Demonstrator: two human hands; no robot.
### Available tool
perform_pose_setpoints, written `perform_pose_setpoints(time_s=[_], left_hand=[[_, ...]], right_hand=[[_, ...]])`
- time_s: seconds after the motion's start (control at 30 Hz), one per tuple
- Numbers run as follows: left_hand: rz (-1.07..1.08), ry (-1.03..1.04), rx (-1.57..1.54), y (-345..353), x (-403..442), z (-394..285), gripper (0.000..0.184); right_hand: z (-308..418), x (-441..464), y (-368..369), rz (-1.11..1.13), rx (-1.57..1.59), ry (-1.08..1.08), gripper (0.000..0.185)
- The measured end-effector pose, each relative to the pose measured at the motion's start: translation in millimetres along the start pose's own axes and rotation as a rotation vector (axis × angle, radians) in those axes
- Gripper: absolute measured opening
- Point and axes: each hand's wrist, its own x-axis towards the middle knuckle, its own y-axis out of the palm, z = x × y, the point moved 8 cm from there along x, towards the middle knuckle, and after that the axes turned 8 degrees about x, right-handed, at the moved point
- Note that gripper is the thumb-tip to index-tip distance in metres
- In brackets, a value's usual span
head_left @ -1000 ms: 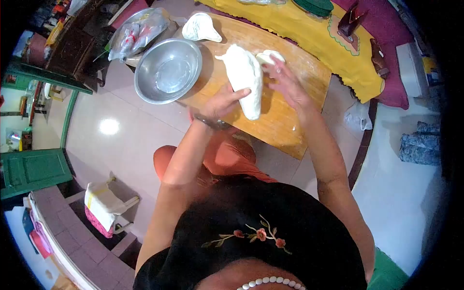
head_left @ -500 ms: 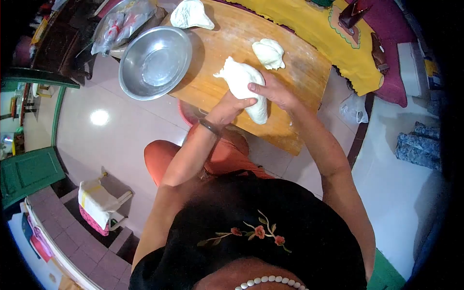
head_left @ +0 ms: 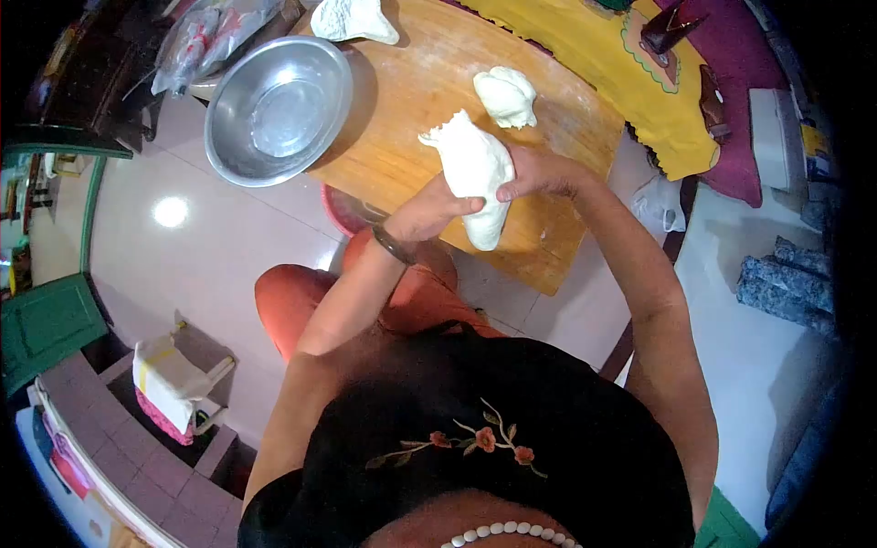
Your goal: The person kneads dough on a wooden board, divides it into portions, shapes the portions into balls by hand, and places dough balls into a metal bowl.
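A long, thick piece of white dough is held over the near part of the wooden board. My left hand grips its left side, thumb lying across the front. On the opposite side, my right hand wraps round it with the thumb pressed on the surface. The fingers behind the dough are hidden. Its upper end looks ragged and torn, while the lower end is smooth and rounded. Just beyond my right hand rests a smaller dough lump. Another dough piece lies at the board's far left.
A metal basin sits at the board's left edge, with plastic bags behind it. Yellow cloth runs along the far side. Under the near edge is a pink tub. A small stool stands on the floor at left.
Both hands have shifted slightly right and nearer me with the dough. The dough now hangs more upright and my right thumb sits lower on it. The view has turned a little.
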Motion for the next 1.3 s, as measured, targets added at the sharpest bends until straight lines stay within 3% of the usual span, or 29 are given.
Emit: perform_pose_setpoints(time_s=[0.13,0.23,0.43,0.53,0.63,0.73,0.83,0.97,1.07,1.17,1.23,1.27,1.3], left_hand=[[-0.001,-0.043,0.138,0,0,-1,0.091],[0.02,0.012,0.278,4,5,-7,0.091],[0.035,0.197,0.717,14,9,-23,0.083],[-0.1,0.224,0.577,7,7,-14,0.079],[-0.13,0.471,1.076,9,11,-3,0.075],[-0.171,0.425,1.103,9,10,0,0.071],[-0.23,0.203,0.88,-6,15,16,0.067],[-0.255,0.09,0.546,-23,23,28,0.062],[-0.105,-0.057,0.336,-17,26,13,0.058],[-0.003,0.049,0.221,-2,15,-16,0.058],[-0.026,0.042,0.175,5,14,-22,0.059],[-0.048,0.012,0.131,10,12,-28,0.062],[-0.069,-0.036,0.111,6,12,-25,0.062]], right_hand=[[-12,1,-2,-0.036,-0.076,-0.004,0.133],[7,-4,-6,-0.109,-0.472,-0.13,0.134],[2,-5,10,-0.07,-0.184,-0.021,0.132],[10,-2,9,-0.095,-0.248,-0.042,0.118],[8,-2,10,-0.167,-0.399,0.139,0.101],[15,3,12,-0.222,-0.343,-0.08,0.088],[14,7,12,-0.374,-0.25,0.06,0.092],[10,11,9,-0.548,-0.212,0.259,0.088],[-3,28,1,-0.497,-0.059,0.225,0.088],[-15,28,-7,-0.412,0.141,0.004,0.089],[-14,18,3,-0.239,0.591,-0.051,0.1],[2,6,3,-0.254,0.737,-0.161,0.1],[11,-6,-6,-0.376,0.32,-0.216,0.101]])
